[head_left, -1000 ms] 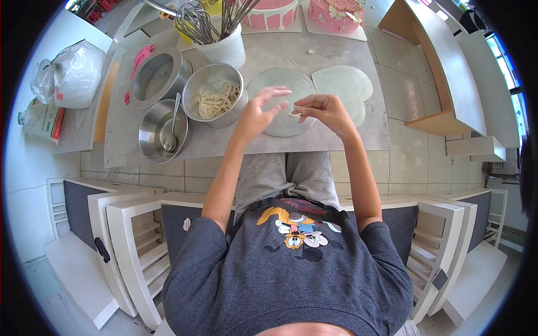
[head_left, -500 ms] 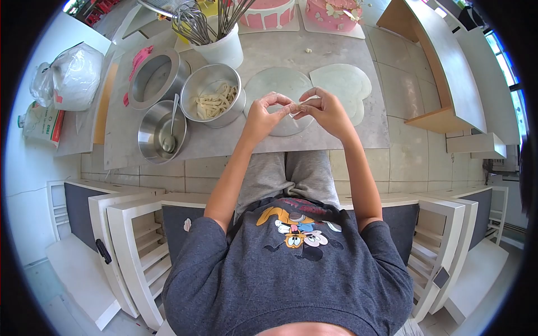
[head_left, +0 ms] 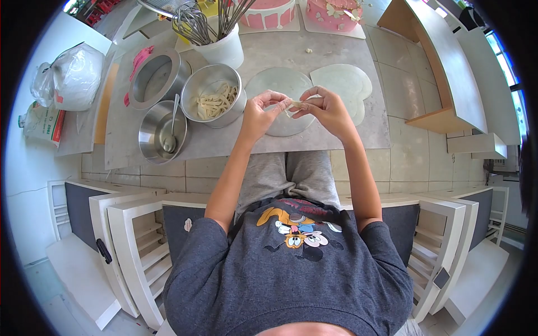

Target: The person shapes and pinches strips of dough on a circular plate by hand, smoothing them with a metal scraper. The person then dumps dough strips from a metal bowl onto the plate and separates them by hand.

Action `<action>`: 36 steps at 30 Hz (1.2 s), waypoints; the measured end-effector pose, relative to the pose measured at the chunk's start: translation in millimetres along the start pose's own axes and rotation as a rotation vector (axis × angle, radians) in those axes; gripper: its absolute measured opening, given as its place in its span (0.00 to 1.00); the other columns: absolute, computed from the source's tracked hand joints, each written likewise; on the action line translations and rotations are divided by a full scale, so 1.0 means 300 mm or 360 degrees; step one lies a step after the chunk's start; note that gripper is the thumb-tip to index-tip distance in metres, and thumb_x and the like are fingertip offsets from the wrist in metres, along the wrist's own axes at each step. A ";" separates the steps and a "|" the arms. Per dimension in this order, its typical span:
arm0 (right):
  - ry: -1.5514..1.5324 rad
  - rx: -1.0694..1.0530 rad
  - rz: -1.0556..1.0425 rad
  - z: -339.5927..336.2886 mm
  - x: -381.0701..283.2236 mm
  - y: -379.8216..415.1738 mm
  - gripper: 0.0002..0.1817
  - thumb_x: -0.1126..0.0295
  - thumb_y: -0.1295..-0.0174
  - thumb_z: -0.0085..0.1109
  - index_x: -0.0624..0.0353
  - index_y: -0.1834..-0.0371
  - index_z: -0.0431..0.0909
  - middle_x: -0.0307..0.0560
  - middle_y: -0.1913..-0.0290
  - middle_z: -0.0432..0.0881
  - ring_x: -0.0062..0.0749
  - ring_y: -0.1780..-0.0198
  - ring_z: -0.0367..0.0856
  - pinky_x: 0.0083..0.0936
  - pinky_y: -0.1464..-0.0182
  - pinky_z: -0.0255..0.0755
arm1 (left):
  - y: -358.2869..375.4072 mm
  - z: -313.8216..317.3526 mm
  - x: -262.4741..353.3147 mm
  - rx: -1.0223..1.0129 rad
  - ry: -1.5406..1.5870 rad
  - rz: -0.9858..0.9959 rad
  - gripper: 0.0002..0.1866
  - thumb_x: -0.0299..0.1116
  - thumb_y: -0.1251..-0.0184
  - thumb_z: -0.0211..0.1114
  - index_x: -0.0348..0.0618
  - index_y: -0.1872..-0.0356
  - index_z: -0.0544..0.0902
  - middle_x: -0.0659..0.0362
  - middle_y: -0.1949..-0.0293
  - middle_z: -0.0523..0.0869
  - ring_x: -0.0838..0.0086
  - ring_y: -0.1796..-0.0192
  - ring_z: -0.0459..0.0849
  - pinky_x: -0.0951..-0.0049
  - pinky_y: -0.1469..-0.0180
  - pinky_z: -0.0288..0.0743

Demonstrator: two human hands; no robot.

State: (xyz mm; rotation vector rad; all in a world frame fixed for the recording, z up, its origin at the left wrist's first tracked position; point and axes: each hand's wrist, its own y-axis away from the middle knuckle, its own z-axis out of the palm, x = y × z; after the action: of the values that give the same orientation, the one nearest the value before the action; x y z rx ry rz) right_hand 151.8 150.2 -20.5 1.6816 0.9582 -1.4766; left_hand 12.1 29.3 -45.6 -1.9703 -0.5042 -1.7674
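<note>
Over a round translucent board [head_left: 283, 127], my two hands meet with their fingertips pinched on a small pale piece of dough [head_left: 296, 105]. My left hand [head_left: 262, 116] grips its left end between thumb and fingers, and my right hand [head_left: 329, 113] pinches the right end. To the left stands a metal bowl [head_left: 193, 115] with pale, doughy strips [head_left: 216, 102] heaped inside. A second, heart-shaped translucent board [head_left: 346, 84] lies beyond my right hand.
A steel bowl [head_left: 147, 137] with a spoon [head_left: 172, 120] in it sits at the table's left front, behind it a round metal pan [head_left: 178, 70]. A white tub [head_left: 224, 55] holds several whisks. Pink cakes [head_left: 330, 17] stand along the far edge; a plastic bag [head_left: 78, 75] lies far left.
My fingertips have drawn slightly apart, and more of the pale piece shows between them. My left hand has shifted a little left; the bowls and boards are unchanged.
</note>
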 end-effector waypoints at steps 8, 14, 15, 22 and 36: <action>0.0107 0.0048 -0.0018 0.015 -0.004 0.000 0.07 0.76 0.41 0.55 0.67 0.63 0.70 0.54 0.70 0.84 0.27 0.64 0.84 0.14 0.66 0.70 | 0.001 0.007 -0.003 -0.0134 0.0090 -0.0012 0.06 0.28 0.42 0.65 0.36 0.66 0.84 0.59 0.68 0.84 0.79 0.64 0.81 0.80 0.59 0.73; -0.0018 0.0049 -0.0038 0.024 0.009 -0.001 0.07 0.76 0.41 0.55 0.67 0.63 0.70 0.54 0.70 0.84 0.27 0.63 0.84 0.14 0.66 0.70 | 0.009 -0.002 0.011 -0.0077 0.0047 -0.0069 0.05 0.26 0.42 0.64 0.35 0.67 0.84 0.62 0.69 0.82 0.81 0.64 0.79 0.81 0.60 0.71; -0.0035 0.0045 -0.0029 0.023 0.012 -0.002 0.07 0.76 0.41 0.55 0.67 0.63 0.70 0.54 0.70 0.84 0.28 0.63 0.84 0.14 0.66 0.70 | 0.007 -0.005 0.008 -0.0063 0.0020 -0.0066 0.05 0.26 0.42 0.64 0.35 0.67 0.84 0.63 0.69 0.82 0.82 0.65 0.79 0.82 0.60 0.71; -0.0106 0.0046 -0.0054 0.010 0.017 -0.005 0.08 0.76 0.41 0.55 0.67 0.61 0.69 0.54 0.69 0.84 0.28 0.63 0.84 0.14 0.65 0.70 | 0.002 -0.020 0.005 -0.0005 0.0048 -0.0052 0.05 0.27 0.42 0.65 0.36 0.67 0.83 0.64 0.70 0.82 0.85 0.66 0.78 0.84 0.63 0.71; 0.1392 0.0925 0.0361 -0.171 0.088 0.044 0.31 0.50 0.51 0.65 0.68 0.57 0.73 0.55 0.62 0.79 0.40 0.57 0.79 0.31 0.56 0.73 | 0.030 -0.275 0.267 0.0797 -0.0087 0.0596 0.07 0.32 0.42 0.66 0.40 0.67 0.83 0.63 0.70 0.84 0.85 0.67 0.77 0.85 0.62 0.70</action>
State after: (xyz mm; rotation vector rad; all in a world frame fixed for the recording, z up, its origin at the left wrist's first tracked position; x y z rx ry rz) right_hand 190.2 190.6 -40.4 2.8736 0.7233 -0.8773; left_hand -42.3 -25.3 40.2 -1.6314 -0.4980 -1.2178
